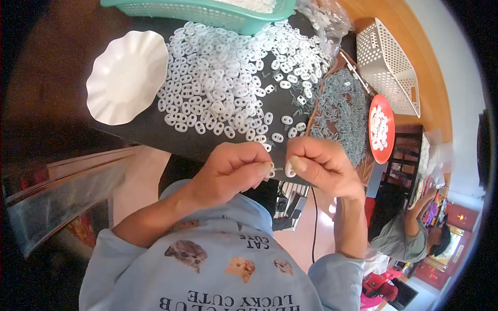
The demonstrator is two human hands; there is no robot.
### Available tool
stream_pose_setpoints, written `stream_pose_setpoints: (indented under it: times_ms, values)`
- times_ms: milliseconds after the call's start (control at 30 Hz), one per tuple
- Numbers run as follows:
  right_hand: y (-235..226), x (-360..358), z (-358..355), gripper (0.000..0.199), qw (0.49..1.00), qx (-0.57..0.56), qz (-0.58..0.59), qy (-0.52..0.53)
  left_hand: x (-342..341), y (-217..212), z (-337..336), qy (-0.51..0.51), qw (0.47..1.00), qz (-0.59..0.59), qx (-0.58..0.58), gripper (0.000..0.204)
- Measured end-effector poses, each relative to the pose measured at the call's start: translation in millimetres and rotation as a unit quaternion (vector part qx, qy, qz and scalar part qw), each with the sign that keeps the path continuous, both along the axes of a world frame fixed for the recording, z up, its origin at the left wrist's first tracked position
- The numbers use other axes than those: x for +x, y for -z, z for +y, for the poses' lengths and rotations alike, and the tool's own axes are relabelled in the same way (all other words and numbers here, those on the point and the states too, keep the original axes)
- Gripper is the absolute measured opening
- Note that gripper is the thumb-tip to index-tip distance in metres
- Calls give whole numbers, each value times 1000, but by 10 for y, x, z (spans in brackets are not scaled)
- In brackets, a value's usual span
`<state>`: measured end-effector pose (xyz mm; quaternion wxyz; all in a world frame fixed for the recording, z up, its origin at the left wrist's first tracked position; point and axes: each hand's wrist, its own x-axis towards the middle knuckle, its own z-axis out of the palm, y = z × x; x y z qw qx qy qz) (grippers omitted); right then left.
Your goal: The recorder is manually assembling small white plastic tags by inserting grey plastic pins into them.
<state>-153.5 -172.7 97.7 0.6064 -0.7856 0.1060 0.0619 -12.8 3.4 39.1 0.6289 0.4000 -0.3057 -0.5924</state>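
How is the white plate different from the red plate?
The white plate has a wavy rim; the red plate has a smooth one. The white plate is empty, while the red plate holds small white rings. The white plate sits left of the ring pile, the red plate at the right, beside the grey screws. Both are shallow plates lying flat, away from the hands.

Small assembly workshop: bulk white plastic rings (pixel 228 83), screw pile (pixel 340 111), sorting baskets (pixel 389 65).
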Motion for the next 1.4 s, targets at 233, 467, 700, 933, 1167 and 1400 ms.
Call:
stream_pose_setpoints:
  times_ms: [233,467,700,933,1167,1400]
  values:
    - [-23,73,-131,27,997,16,18,-78,-4,-28,-41,10,999,-12,-32,11]
    - [8,120,-166,21,993,-10,8,-119,-28,16,-89,16,999,-40,-33,14]
    - [14,143,-186,21,990,-45,-36,-132,-17,-1,-115,7,998,-61,-23,17]
    - [17,160,-165,21,991,-51,-26,-117,1,27,-103,20,999,-21,-16,14]
    - [44,152,-136,18,994,-53,-35,-84,-10,16,-109,-10,1000,-21,-7,16]
    - [43,150,-70,19,997,-67,-17,-24,-13,26,-98,-5,1000,-17,5,16]
